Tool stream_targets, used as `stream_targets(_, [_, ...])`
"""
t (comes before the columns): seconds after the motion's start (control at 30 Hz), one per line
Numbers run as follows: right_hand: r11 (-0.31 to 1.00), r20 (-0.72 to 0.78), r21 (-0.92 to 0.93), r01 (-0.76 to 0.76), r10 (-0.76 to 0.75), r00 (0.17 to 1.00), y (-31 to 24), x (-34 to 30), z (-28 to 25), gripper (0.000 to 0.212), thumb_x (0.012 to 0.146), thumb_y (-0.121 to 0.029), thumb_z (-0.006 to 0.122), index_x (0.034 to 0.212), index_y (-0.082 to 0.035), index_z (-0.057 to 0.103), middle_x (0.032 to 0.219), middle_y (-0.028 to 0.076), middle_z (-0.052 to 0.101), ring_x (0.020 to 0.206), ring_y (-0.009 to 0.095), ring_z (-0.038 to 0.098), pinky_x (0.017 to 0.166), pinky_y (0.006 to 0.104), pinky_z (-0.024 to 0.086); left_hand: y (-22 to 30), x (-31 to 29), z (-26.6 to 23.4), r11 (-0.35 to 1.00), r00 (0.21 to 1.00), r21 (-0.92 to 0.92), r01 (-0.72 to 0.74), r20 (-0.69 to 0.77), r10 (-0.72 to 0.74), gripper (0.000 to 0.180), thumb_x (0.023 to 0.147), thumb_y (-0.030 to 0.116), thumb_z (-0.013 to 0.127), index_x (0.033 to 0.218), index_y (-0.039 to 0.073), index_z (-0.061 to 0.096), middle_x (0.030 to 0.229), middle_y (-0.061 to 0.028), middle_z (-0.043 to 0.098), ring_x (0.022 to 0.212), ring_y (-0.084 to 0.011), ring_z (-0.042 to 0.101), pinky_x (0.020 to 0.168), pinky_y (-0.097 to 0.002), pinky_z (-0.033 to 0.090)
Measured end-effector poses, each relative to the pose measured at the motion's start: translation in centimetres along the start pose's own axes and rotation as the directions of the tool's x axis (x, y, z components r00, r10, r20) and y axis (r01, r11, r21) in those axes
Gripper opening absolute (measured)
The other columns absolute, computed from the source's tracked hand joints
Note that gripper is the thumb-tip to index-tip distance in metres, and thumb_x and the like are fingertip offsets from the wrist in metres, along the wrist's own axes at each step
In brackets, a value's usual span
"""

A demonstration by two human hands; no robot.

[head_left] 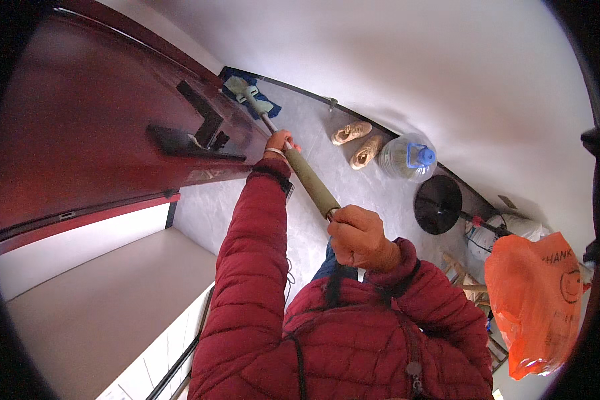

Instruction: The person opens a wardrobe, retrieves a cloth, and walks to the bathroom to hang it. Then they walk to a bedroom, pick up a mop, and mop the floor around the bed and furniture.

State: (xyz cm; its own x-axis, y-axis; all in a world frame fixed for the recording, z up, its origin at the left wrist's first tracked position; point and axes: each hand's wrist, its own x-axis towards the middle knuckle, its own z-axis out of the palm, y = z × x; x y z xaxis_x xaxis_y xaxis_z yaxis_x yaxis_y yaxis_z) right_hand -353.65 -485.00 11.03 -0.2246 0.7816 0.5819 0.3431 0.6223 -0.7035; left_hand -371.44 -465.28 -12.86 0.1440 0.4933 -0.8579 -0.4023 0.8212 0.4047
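A flat mop slants away from me, its metal pole partly covered by a green foam grip [311,185]. My left hand [283,142] is closed around the pole just beyond the foam. The fingers of my right hand [360,237] wrap the near end of the handle. At the far end, the mop head [255,97], with blue and pale cloth, lies on the grey floor [313,110] in the corner between the dark red door [113,87] and the white wall.
Along the right wall stand a pair of beige shoes [358,143], a large clear water bottle [409,158] with a blue cap and a black round disc [438,205]. An orange plastic bag [533,303] hangs at right. A brown flat surface [120,300] lies at lower left.
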Motion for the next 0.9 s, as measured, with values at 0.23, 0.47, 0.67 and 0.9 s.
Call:
stream_targets(0.23, [0.980,-0.049,-0.149,-0.134,0.128,0.991,-0.1,0.4,-1.8,0.016,0.056,0.004,0.059,0.069,-0.003,0.055,0.069,0.010,0.051,0.052,0.025,0.051,0.044,0.0349,0.040,-1.4,5.2,-1.4,0.998,0.998,0.008,0.057,-0.034,-0.056,0.025,0.071,0.029,0.064,0.081,0.011,0.049,0.072,-0.0054,0.048,0.059,-0.0243,0.049,0.055,-0.0426,0.046])
stream_targets(0.47, [0.992,0.016,-0.083,-0.097,0.099,0.995,0.5,-0.4,-2.6,0.013,0.058,0.002,0.059,0.070,-0.003,0.056,0.072,0.010,0.054,0.054,0.024,0.053,0.045,0.0349,0.041,-2.5,10.6,-3.6,0.873,0.969,0.423,-0.241,0.146,0.197,0.022,0.065,0.023,0.065,0.079,0.010,0.055,0.071,-0.0050,0.053,0.067,-0.0204,0.051,0.058,-0.0397,0.044])
stream_targets(0.67, [0.969,0.021,0.079,-0.233,0.232,0.973,2.8,-1.6,-1.1,0.018,0.057,0.004,0.057,0.073,-0.003,0.056,0.071,0.011,0.057,0.057,0.027,0.055,0.051,0.0372,0.043,0.1,6.6,0.0,0.987,0.999,0.156,-0.033,-0.033,0.039,0.017,0.067,0.015,0.061,0.073,0.013,0.045,0.076,-0.0033,0.040,0.069,-0.0200,0.040,0.060,-0.0435,0.043])
stream_targets(0.9, [0.947,-0.142,0.022,-0.321,0.321,0.936,0.7,-5.2,-3.8,0.015,0.057,0.006,0.048,0.068,-0.002,0.056,0.060,0.010,0.059,0.048,0.025,0.054,0.045,0.0324,0.042,-5.1,9.1,-2.0,0.496,0.952,0.813,-0.306,0.267,0.151,0.025,0.069,0.027,0.062,0.080,0.009,0.049,0.074,-0.0089,0.047,0.071,-0.0260,0.052,0.060,-0.0442,0.046])
